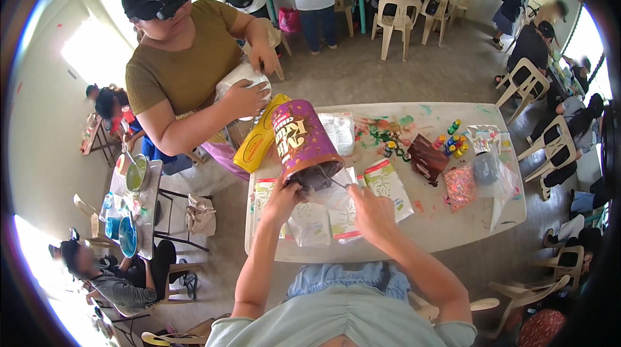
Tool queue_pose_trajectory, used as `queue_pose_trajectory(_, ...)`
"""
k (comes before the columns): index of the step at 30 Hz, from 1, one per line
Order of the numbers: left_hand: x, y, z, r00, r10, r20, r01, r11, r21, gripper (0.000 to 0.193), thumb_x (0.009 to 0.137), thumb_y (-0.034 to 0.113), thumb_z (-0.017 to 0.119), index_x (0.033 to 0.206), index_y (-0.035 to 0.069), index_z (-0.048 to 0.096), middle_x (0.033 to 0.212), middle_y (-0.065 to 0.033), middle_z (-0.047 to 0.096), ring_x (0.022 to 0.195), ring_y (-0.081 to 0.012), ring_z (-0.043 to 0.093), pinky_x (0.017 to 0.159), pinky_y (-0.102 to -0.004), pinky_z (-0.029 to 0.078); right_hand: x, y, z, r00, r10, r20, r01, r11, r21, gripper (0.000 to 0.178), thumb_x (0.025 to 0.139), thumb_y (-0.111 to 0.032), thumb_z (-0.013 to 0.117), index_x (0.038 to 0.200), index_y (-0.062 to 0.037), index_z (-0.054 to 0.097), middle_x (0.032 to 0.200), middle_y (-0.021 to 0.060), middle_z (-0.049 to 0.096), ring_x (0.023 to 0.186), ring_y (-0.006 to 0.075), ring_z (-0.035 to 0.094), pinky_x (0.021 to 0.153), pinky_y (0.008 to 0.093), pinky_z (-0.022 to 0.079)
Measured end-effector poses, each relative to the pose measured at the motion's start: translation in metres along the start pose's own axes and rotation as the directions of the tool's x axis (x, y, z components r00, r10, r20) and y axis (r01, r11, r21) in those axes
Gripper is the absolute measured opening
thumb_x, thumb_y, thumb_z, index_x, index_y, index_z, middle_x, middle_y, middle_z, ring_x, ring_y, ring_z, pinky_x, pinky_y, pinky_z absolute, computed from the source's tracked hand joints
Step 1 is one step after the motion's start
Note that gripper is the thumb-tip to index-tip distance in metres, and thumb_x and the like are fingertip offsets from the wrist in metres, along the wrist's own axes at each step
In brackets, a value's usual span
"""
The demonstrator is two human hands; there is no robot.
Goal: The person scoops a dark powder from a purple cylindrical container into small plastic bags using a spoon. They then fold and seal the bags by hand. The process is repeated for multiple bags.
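Note:
A purple and brown tub [305, 128] is tipped over the table, its dark opening turned down and toward me. My left hand [283, 199] is closed on the tub's rim at the left. My right hand [372, 210] is closed in a pinch just right of the opening. A thin dark line runs from its fingers to the opening, perhaps a handle or an edge of plastic; I cannot tell which. Crumpled clear plastic [331, 197] hangs below the tub. Beneath lie white and green packets [388, 186], partly hidden by my hands.
Across the table, a person [187, 62] holds a white bundle [244, 88] beside a yellow package [262, 135]. The stained table [446, 230] bears a brown pouch [427, 159], small color bottles [453, 143], a bag of pink bits [460, 186] and clear plastic [504, 195]. Chairs [396, 20] stand around.

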State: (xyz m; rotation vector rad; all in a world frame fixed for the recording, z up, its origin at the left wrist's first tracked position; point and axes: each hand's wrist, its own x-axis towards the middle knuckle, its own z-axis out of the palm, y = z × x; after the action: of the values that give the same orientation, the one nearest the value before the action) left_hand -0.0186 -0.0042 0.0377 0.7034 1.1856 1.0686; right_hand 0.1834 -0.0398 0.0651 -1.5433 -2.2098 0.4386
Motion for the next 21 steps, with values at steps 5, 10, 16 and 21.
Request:
queue_pose_trajectory(5,0.002,-0.002,-0.006,0.998,0.045,-0.049,-0.045,0.999,0.005,0.040,0.078,-0.003,0.041,0.117,-0.001,0.036,0.085,-0.0120,0.052,0.067,-0.0186,0.053,0.055,-0.0292,0.044,-0.017,0.004,-0.012,1.000,-0.014,-0.016,0.015,0.999,0.046,0.033,0.068,0.004,0.052,0.099,-0.0055,0.046,0.082,0.0129,0.057,0.058,0.0317,0.056,0.050,0.0398,0.042)
queue_pose_trajectory(10,-0.001,0.017,0.005,0.998,0.064,-0.009,-0.063,0.997,0.052,0.050,0.080,-0.001,0.041,0.127,0.003,0.027,0.083,-0.0104,0.052,0.066,-0.0163,0.052,0.057,-0.0280,0.044,0.009,0.010,-0.005,0.992,0.004,-0.129,0.002,0.999,0.048,0.033,0.068,0.005,0.051,0.100,-0.0059,0.046,0.082,0.0126,0.058,0.058,0.0315,0.056,0.051,0.0403,0.042)
queue_pose_trajectory(16,-0.002,0.013,0.000,0.994,0.081,-0.067,-0.078,0.996,0.044,0.052,0.080,-0.002,0.041,0.129,0.003,0.025,0.085,-0.0103,0.051,0.065,-0.0170,0.051,0.058,-0.0297,0.044,-0.014,0.013,0.001,0.999,0.001,-0.032,0.001,0.998,0.056,0.034,0.068,0.006,0.051,0.099,-0.0055,0.046,0.084,0.0125,0.058,0.061,0.0310,0.057,0.052,0.0406,0.043)
queue_pose_trajectory(21,0.001,0.013,-0.007,0.997,0.079,0.007,-0.079,0.997,0.002,0.050,0.080,-0.002,0.042,0.128,0.004,0.027,0.087,-0.0104,0.050,0.065,-0.0170,0.051,0.058,-0.0306,0.045,-0.005,0.013,-0.009,0.988,-0.031,-0.149,0.051,0.990,0.129,0.031,0.070,0.000,0.049,0.100,-0.0075,0.046,0.080,0.0125,0.056,0.062,0.0320,0.057,0.052,0.0409,0.043)
